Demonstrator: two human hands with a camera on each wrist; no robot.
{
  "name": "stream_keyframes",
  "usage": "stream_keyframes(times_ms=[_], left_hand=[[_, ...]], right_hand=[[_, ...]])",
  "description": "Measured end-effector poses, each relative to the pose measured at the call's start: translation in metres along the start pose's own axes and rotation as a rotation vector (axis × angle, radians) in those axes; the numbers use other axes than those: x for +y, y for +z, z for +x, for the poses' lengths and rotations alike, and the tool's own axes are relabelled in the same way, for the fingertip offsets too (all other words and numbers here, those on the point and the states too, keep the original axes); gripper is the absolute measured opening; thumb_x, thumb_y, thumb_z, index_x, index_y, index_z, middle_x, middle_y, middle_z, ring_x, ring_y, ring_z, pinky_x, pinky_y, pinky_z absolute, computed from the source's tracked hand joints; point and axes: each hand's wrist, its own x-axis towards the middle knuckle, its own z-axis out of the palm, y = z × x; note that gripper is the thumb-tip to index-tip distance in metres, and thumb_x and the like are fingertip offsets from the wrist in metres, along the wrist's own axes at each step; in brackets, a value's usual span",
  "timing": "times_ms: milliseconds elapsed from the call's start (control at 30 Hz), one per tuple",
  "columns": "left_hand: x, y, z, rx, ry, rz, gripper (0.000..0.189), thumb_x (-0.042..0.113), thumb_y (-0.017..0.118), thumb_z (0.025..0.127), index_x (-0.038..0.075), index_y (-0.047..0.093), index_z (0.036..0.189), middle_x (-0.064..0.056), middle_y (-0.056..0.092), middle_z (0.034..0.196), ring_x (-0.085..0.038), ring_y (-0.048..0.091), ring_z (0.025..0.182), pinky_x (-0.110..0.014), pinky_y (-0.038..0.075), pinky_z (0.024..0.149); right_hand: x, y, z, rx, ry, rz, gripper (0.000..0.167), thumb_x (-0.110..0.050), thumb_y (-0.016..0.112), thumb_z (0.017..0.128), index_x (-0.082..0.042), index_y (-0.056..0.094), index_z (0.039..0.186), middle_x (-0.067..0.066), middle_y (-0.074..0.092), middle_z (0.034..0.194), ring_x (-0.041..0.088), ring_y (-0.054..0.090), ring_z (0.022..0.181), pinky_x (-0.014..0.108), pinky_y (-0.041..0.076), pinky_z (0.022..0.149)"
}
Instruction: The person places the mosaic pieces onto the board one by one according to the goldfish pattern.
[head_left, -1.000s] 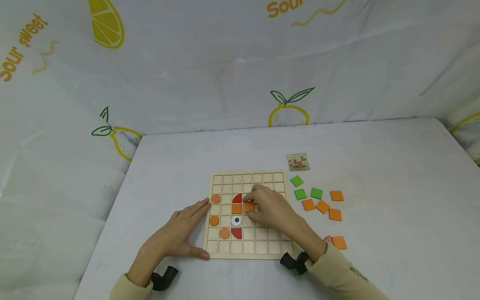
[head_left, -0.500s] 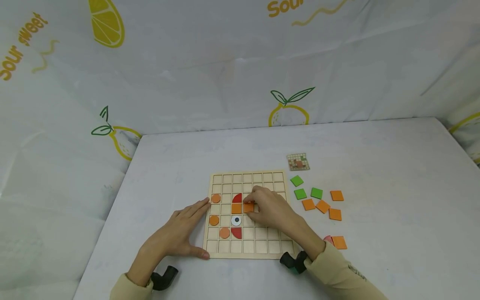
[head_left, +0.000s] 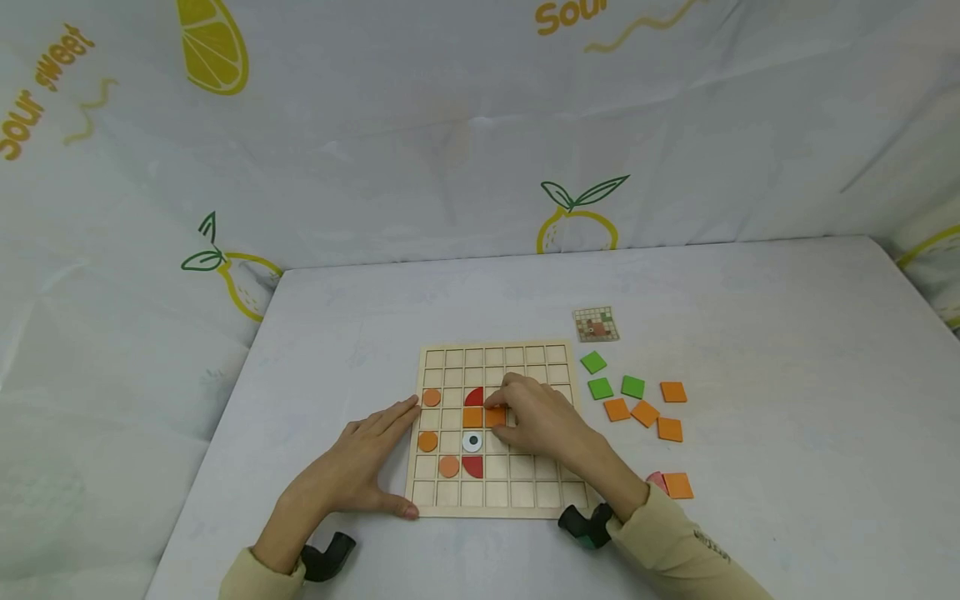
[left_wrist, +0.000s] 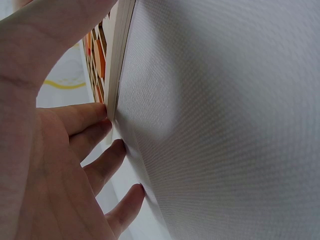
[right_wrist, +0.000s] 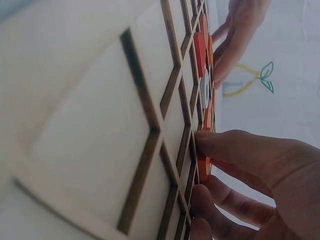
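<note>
Very little change over the last second: the table [head_left: 360,325] and board [head_left: 495,512] hold their places, the left hand [head_left: 360,467] hasn't budged, and the right hand [head_left: 540,417] has barely shifted, with its tile [head_left: 495,417] eased a touch toward nine o'clock.

Left hand now, just past eight o'clock: fingers straight and apart, fingertips at the board's left edge, thumb at the near corner. And the right, wrist reaching in from four o'clock, pinches that tile between thumb and finger at the board's centre cell; whether it's fully seated, I can't tell.

The right forearm [head_left: 618,479] hides the cells out at four o'clock. Past the edge, a card [head_left: 597,324] lies between one and two, loose orange squares [head_left: 670,429] at three, green squares [head_left: 601,388] at two. At the tile's nine o'clock sits an orange square [head_left: 472,417], a red quarter [head_left: 475,397] at that one's twelve, an eye disc [head_left: 472,441] at its six.
</note>
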Motion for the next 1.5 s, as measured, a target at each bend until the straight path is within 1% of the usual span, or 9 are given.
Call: stream_keyframes(times_ms=[367,600,900,1033,1267,1333,1433,1500], left_hand=[[0.000,0.001,0.000,-0.002,-0.005,-0.001,0.128,0.064,0.091,0.060,0.010,0.033,0.160,-0.010,0.031,0.169,-0.036,0.040,0.150,-0.063,0.040,0.110],[-0.002,0.002,0.000,-0.004,-0.005,-0.006,0.128,0.065,0.091,0.060,0.010,0.033,0.160,-0.009,0.030,0.169,-0.037,0.039,0.150,-0.063,0.040,0.110],[-0.002,0.002,0.000,-0.003,-0.002,-0.008,0.128,0.065,0.090,0.060,0.011,0.032,0.160,-0.009,0.030,0.169,-0.037,0.039,0.150,-0.063,0.040,0.110],[-0.001,0.002,0.000,-0.003,-0.001,-0.003,0.128,0.065,0.091,0.060,0.010,0.032,0.160,-0.009,0.029,0.169,-0.036,0.039,0.150,-0.063,0.040,0.110],[-0.002,0.001,0.000,-0.005,0.006,0.005,0.128,0.064,0.090,0.061,0.009,0.032,0.160,-0.009,0.029,0.169,-0.036,0.040,0.150,-0.063,0.040,0.110],[-0.002,0.001,0.000,-0.007,0.007,0.005,0.128,0.065,0.090,0.061,0.009,0.032,0.160,-0.009,0.029,0.169,-0.036,0.039,0.150,-0.063,0.039,0.111],[-0.002,0.001,0.000,-0.008,0.006,0.001,0.128,0.065,0.090,0.062,0.009,0.031,0.160,-0.009,0.029,0.170,-0.036,0.039,0.150,-0.063,0.039,0.111],[-0.002,0.001,0.000,-0.009,0.004,-0.002,0.128,0.065,0.090,0.062,0.009,0.031,0.160,-0.009,0.029,0.170,-0.036,0.039,0.150,-0.063,0.039,0.112]], right_hand=[[0.001,0.001,0.000,0.005,-0.008,0.009,0.029,-0.007,0.081,0.083,-0.006,0.079,0.111,0.002,0.066,0.094,0.012,0.049,0.073,0.023,0.041,0.060],[-0.001,0.000,-0.001,0.002,0.006,0.006,0.028,-0.006,0.081,0.083,-0.006,0.079,0.111,0.003,0.065,0.093,0.013,0.049,0.073,0.023,0.041,0.060],[-0.004,-0.007,-0.008,0.027,0.028,-0.009,0.027,-0.006,0.079,0.083,-0.008,0.080,0.110,0.003,0.068,0.093,0.013,0.049,0.070,0.024,0.040,0.059],[0.001,-0.013,-0.014,0.053,0.032,-0.013,0.028,-0.007,0.079,0.083,-0.008,0.079,0.111,0.003,0.070,0.097,0.011,0.051,0.071,0.023,0.041,0.059],[0.012,-0.024,-0.027,0.070,0.040,-0.012,0.032,-0.009,0.079,0.083,-0.007,0.077,0.116,0.005,0.071,0.102,0.011,0.049,0.067,0.023,0.041,0.059],[0.016,-0.028,-0.031,0.080,0.040,-0.021,0.031,-0.009,0.079,0.084,-0.008,0.077,0.115,0.006,0.073,0.106,0.011,0.053,0.071,0.023,0.044,0.062],[0.024,-0.033,-0.038,0.093,0.052,-0.032,0.028,-0.010,0.078,0.084,-0.009,0.077,0.112,0.005,0.073,0.107,0.011,0.055,0.076,0.024,0.045,0.064],[0.031,-0.037,-0.043,0.097,0.058,-0.022,0.027,-0.010,0.078,0.084,-0.009,0.077,0.111,0.005,0.074,0.107,0.011,0.055,0.075,0.024,0.044,0.062]])
